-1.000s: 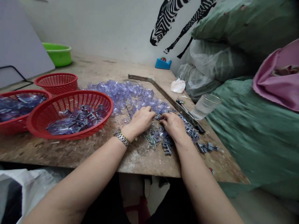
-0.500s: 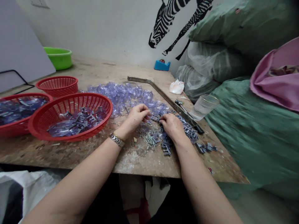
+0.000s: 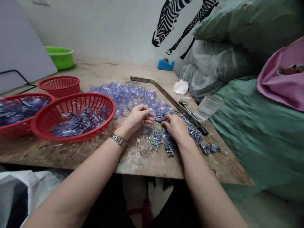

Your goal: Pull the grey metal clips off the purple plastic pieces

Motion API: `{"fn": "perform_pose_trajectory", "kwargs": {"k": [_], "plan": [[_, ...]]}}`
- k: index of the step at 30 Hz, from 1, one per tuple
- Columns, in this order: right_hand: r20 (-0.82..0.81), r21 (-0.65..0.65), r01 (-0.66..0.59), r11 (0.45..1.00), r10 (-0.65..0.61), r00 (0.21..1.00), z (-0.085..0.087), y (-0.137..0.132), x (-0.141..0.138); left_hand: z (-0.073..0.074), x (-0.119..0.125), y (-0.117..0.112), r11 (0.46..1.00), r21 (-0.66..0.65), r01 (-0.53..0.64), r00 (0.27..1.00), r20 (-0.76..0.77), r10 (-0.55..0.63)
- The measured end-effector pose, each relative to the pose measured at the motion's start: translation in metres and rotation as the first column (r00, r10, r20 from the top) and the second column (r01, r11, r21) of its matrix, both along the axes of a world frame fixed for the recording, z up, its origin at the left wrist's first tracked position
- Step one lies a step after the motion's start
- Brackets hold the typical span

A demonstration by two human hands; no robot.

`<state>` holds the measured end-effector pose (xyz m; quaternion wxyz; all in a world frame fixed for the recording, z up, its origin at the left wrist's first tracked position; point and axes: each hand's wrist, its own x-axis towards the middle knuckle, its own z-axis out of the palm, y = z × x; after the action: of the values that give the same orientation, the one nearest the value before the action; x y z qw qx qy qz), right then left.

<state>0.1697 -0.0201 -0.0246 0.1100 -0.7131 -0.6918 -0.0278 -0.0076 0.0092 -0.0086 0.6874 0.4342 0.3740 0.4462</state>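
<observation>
My left hand, with a metal-band watch on its wrist, is curled above the table beside the clear purplish plastic pieces. Its fingers are bent inward, and what they hold, if anything, is hidden. My right hand pinches with thumb and forefinger at the edge of a pile of small dark grey plastic parts. Whatever lies in that pinch is too small to name. One dark grey part shows between the two hands. Just below them is a heap of small metal screws.
A large red basket of clear and grey pieces stands left, with two more red baskets behind it. A bent metal bar crosses the table at right, near a glass. Green sacks crowd the right edge.
The view has shifted slightly. My left hand's fingers have opened out a little towards the right hand. My right hand stays pinched at nearly the same place.
</observation>
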Motion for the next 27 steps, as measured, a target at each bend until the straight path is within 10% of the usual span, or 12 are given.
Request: {"fn": "perform_pose_trajectory", "kwargs": {"k": [27], "plan": [[-0.028, -0.040, 0.004, 0.999, -0.005, 1.000, 0.0035, -0.0018, -0.0052, 0.0029, -0.0016, -0.0037, 1.000, 0.012, -0.011, 1.000, 0.008, 0.011]]}}
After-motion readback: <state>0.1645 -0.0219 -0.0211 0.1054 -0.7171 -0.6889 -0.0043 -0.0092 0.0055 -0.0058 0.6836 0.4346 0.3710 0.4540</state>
